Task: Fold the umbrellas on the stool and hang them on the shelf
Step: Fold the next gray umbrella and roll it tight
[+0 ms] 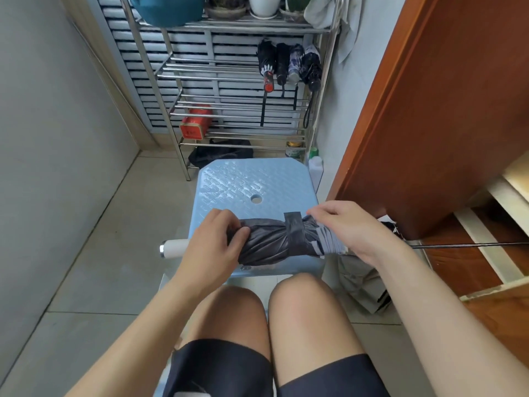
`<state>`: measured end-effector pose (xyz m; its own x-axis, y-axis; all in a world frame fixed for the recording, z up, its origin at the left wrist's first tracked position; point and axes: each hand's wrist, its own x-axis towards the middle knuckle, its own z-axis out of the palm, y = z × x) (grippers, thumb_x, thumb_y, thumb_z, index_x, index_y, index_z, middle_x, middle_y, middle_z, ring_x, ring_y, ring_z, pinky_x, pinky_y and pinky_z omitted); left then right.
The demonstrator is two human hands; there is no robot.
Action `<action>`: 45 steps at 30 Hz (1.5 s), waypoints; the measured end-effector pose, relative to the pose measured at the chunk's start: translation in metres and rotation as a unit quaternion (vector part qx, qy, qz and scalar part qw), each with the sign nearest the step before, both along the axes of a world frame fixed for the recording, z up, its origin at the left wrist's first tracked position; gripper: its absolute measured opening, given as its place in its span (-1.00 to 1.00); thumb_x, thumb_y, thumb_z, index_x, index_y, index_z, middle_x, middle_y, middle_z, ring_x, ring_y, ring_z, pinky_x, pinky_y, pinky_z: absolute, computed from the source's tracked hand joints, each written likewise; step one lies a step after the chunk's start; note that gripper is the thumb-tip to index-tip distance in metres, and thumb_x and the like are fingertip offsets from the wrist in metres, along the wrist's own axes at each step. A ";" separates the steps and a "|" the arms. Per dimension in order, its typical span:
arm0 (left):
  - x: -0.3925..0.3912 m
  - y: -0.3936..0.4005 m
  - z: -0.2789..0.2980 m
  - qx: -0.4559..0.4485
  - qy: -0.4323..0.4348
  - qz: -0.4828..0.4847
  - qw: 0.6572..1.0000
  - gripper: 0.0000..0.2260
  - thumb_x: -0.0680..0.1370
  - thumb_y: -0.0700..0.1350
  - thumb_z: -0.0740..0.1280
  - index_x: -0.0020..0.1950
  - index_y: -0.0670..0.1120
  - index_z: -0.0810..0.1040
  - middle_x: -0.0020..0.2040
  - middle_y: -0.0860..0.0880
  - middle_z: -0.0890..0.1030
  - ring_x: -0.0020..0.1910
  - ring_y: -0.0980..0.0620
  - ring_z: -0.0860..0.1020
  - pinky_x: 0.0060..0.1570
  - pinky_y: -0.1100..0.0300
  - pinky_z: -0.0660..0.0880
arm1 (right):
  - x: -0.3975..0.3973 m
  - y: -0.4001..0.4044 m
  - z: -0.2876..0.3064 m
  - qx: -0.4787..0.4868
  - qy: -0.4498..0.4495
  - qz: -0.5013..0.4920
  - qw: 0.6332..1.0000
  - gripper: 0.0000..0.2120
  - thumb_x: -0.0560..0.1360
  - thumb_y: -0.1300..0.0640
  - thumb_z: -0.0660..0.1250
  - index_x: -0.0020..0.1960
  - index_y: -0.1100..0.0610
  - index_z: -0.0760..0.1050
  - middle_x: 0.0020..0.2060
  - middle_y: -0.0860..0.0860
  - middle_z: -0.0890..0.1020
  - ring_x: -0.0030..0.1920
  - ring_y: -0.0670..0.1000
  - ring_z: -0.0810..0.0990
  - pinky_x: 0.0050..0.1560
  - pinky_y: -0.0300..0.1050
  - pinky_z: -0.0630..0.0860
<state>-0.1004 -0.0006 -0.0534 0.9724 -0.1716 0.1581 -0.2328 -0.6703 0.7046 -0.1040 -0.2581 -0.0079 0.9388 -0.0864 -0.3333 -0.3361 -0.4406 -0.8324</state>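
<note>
A rolled grey umbrella (272, 239) lies across the near edge of the light blue stool (254, 181), its white handle (174, 249) sticking out to the left. A dark strap (294, 233) is wrapped round its middle. My left hand (217, 242) grips the handle end of the canopy. My right hand (346, 227) pinches the pale folds at the tip end. Several folded umbrellas (289, 64) hang at the right of the metal shelf (229, 75) behind the stool.
A brown wooden door (443, 110) stands close on the right. Another umbrella (363, 279) with a long black shaft (469, 245) lies on the floor to the right of the stool. A red box (196, 123) and a black bag (220, 154) sit low at the shelf.
</note>
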 end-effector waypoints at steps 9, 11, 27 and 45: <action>-0.002 -0.010 -0.005 0.066 -0.093 0.009 0.993 -0.81 0.68 -0.02 0.24 -0.10 -0.03 0.41 -0.10 0.05 0.46 -0.15 -0.09 0.46 -0.12 -0.15 0.47 | 0.000 0.013 -0.004 -0.167 -0.036 -0.026 0.985 -0.84 0.54 -0.05 0.45 -0.11 0.03 0.64 -0.13 -0.09 0.66 -0.02 0.01 0.59 0.01 -0.04 0.50; -0.001 -0.012 -0.004 0.076 -0.082 0.025 0.993 -0.77 0.70 0.00 0.20 -0.12 -0.05 0.41 -0.11 0.04 0.45 -0.16 -0.11 0.46 -0.12 -0.15 0.46 | 0.004 0.019 -0.005 -0.159 -0.008 -0.044 0.986 -0.76 0.58 -0.04 0.39 -0.13 0.11 0.60 -0.16 -0.04 0.63 -0.07 0.05 0.57 -0.07 -0.04 0.46; 0.017 -0.039 0.013 0.134 0.061 0.113 0.983 -0.74 0.60 -0.18 0.17 -0.29 -0.16 0.28 -0.19 -0.06 0.37 -0.25 -0.22 0.44 -0.10 -0.13 0.45 | 0.022 0.026 -0.015 -0.150 0.049 -0.107 0.982 -0.57 0.56 -0.02 0.35 -0.37 0.08 0.26 -0.41 0.01 0.33 -0.36 0.06 0.32 -0.32 -0.07 0.22; 0.006 0.014 0.002 0.070 -0.052 -0.059 0.994 -0.85 0.66 -0.03 0.25 -0.09 -0.02 0.41 -0.04 0.07 0.43 -0.14 -0.03 0.47 -0.07 -0.07 0.47 | -0.006 0.016 -0.029 -0.160 -0.125 -0.027 0.979 -0.85 0.53 -0.11 0.42 -0.12 -0.06 0.58 0.12 -0.08 0.54 0.28 0.00 0.35 0.23 -0.12 0.26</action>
